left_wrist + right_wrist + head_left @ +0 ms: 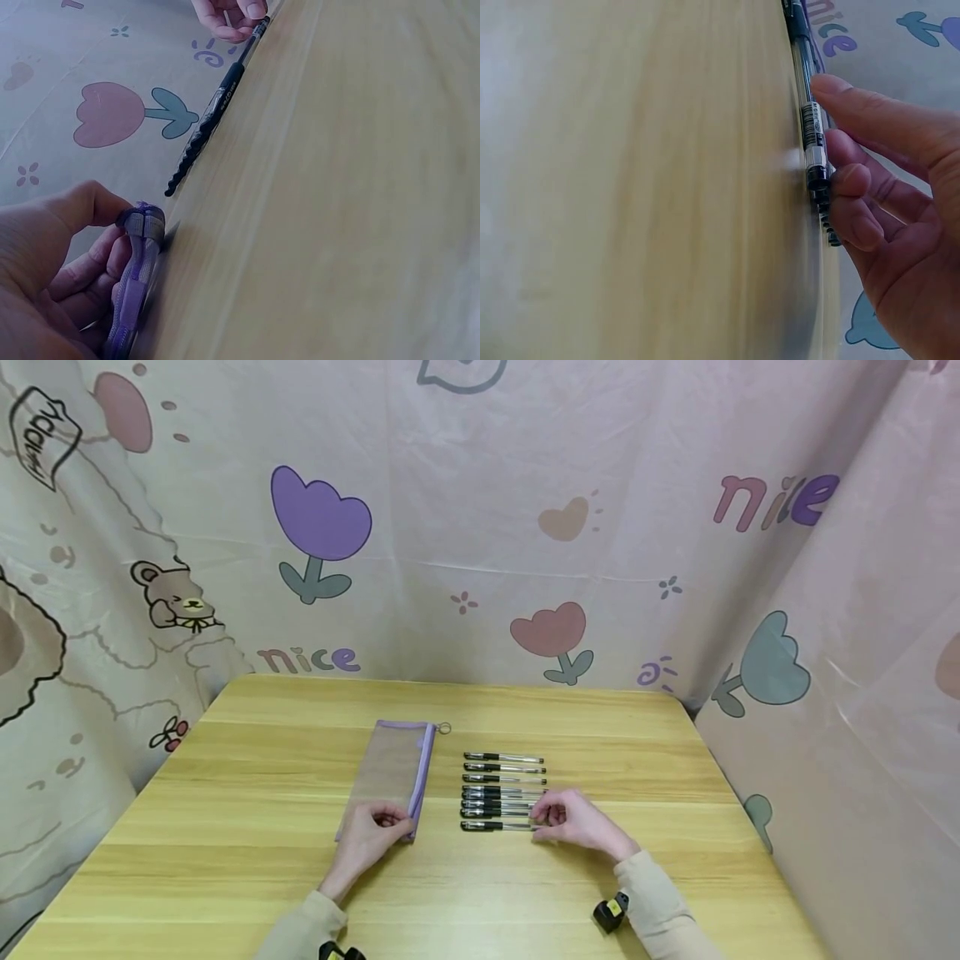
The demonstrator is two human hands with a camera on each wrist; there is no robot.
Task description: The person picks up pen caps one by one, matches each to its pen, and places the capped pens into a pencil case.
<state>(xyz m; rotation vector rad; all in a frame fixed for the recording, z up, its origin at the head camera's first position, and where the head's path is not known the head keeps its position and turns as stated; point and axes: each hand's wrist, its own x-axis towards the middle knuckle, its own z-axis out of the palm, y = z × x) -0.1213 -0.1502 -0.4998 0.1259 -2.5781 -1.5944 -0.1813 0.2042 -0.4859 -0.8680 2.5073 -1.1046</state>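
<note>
A see-through mesh pencil pouch (pixel 390 768) with purple edging and a zipper lies flat on the table. At its near end my left hand (pixel 367 835) pinches the zipper corner; the left wrist view shows the thumb over the purple zipper end (pixel 135 292) and fingers curled below. To the pouch's right, several clear-barrelled gel pens (pixel 504 768) with black caps lie in a row, caps pointing left. My right hand (pixel 577 818) grips the nearest pen (pixel 483 826) by its right end, thumb on the clear barrel near the barcode label, fingers curled beside it.
A small metal ring (pixel 445 727) hangs off the pouch's far right corner. The wood-grain table (pixel 225 793) backs onto a printed curtain (pixel 450 527), which also hangs along both sides. A black wrist camera (pixel 611 912) is by the right sleeve.
</note>
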